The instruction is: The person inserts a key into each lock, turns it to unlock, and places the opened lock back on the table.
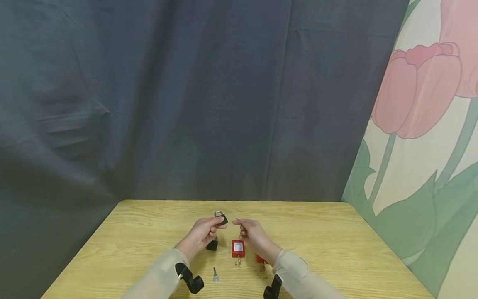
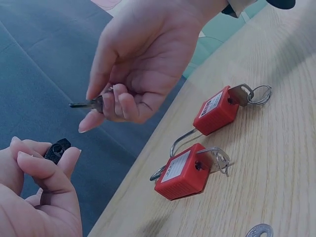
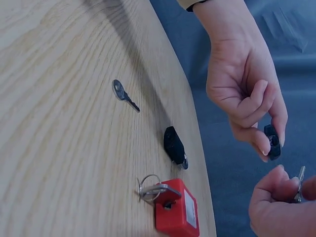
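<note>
My left hand (image 1: 202,233) pinches a small black padlock (image 1: 222,219) between thumb and fingers, its metal shackle pointing up and away. In the left wrist view the keyhole end of that padlock (image 2: 58,150) faces the other hand. A key (image 2: 86,104) is pinched by my right hand (image 2: 143,64), its blade sticking out past the fingertips toward the left. The two hands are raised over the table, with a short gap between key and padlock. Below them a second black padlock (image 3: 174,145) lies on the wood, and a loose key (image 3: 125,96) lies nearer to me.
Two red padlocks with white labels, one nearer the middle (image 1: 238,248) and one partly behind the right wrist (image 1: 260,259), lie on the wooden table (image 1: 317,232); each has a key in it with a ring. A dark curtain (image 1: 224,104) hangs behind.
</note>
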Demonstrator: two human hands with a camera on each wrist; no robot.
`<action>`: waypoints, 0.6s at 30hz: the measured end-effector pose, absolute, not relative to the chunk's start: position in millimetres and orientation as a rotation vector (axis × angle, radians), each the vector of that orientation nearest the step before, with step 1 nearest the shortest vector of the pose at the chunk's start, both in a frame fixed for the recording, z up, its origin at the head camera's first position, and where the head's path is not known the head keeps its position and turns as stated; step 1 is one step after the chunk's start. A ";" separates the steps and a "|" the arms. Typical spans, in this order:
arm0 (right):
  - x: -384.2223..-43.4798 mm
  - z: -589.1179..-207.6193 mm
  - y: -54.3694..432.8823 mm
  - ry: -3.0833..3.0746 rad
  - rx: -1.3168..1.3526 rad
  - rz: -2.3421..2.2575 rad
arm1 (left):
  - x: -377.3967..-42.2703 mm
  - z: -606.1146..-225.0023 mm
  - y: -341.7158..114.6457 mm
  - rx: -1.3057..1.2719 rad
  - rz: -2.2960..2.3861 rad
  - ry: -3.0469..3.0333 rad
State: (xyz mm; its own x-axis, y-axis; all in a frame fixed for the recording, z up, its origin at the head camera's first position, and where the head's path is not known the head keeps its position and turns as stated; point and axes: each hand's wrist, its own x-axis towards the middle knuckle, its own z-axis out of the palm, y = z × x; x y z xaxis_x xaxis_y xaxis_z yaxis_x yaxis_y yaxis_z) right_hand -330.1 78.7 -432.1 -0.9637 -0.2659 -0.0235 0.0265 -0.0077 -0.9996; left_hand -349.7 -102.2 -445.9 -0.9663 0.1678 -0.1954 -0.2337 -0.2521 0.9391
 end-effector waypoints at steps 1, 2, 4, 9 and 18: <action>-330.3 -432.8 78.9 2.056 -0.253 -2.084 | -349.9 -446.2 -102.3 -0.075 2.303 1.742; -330.4 -433.5 79.2 2.061 -0.256 -2.082 | -350.1 -446.5 -102.3 -0.076 2.303 1.740; -330.5 -435.0 80.4 2.082 -0.280 -2.063 | -350.3 -446.8 -102.5 -0.073 2.302 1.740; -329.3 -438.6 84.1 2.139 -0.360 -2.013 | -350.5 -447.1 -102.9 -0.064 2.300 1.736; -328.4 -435.5 83.9 2.259 -0.458 -1.988 | -350.1 -447.0 -103.6 -0.067 2.296 1.742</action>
